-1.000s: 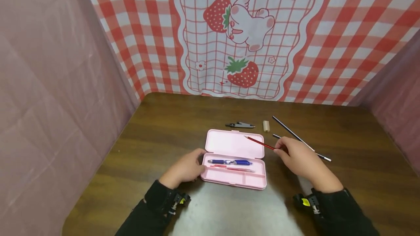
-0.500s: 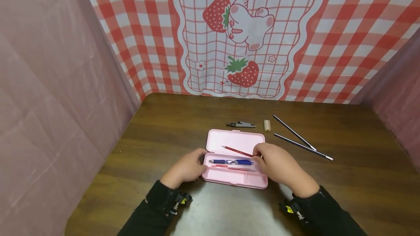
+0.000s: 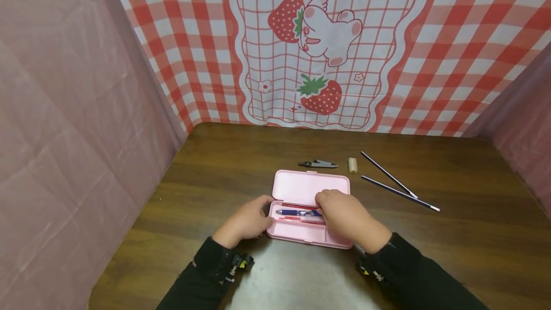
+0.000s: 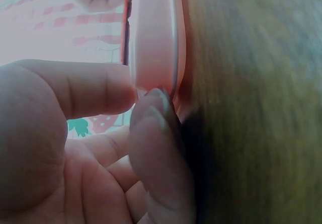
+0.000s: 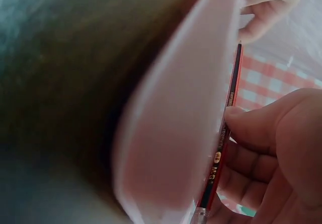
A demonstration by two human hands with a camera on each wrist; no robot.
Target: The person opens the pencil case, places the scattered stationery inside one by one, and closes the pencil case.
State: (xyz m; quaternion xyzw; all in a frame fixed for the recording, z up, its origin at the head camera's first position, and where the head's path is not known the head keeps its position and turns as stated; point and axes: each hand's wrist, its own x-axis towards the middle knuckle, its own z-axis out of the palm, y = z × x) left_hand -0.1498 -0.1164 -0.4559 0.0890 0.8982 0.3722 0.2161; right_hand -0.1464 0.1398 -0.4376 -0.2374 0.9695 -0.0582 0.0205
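Observation:
A pink pencil case (image 3: 297,232) lies on the table with its lid (image 3: 297,186) folded back. My left hand (image 3: 243,222) grips its left end, thumb and fingertips at the corner in the left wrist view. Over the right part of the case, my right hand (image 3: 348,218) pinches a red and black pencil (image 5: 219,153) between thumb and fingers. That pencil runs along the back of the long compartment, its right part hidden by the hand. In front of it lie a blue pen (image 3: 294,213) and a pinkish-red pen (image 3: 297,219) in the case.
Behind the case are a grey drawing compass (image 3: 318,164) and a beige eraser (image 3: 352,165). Two dark pencils, one farther back (image 3: 387,173) and one nearer (image 3: 400,192), meet at an angle to the right. A checked cloth (image 3: 202,61) hangs beyond the table's far edge.
My right hand has carried the red pencil leftward from beside the lid and down into the case, turning it alongside the pens. My left hand keeps its grip on the case's left end.

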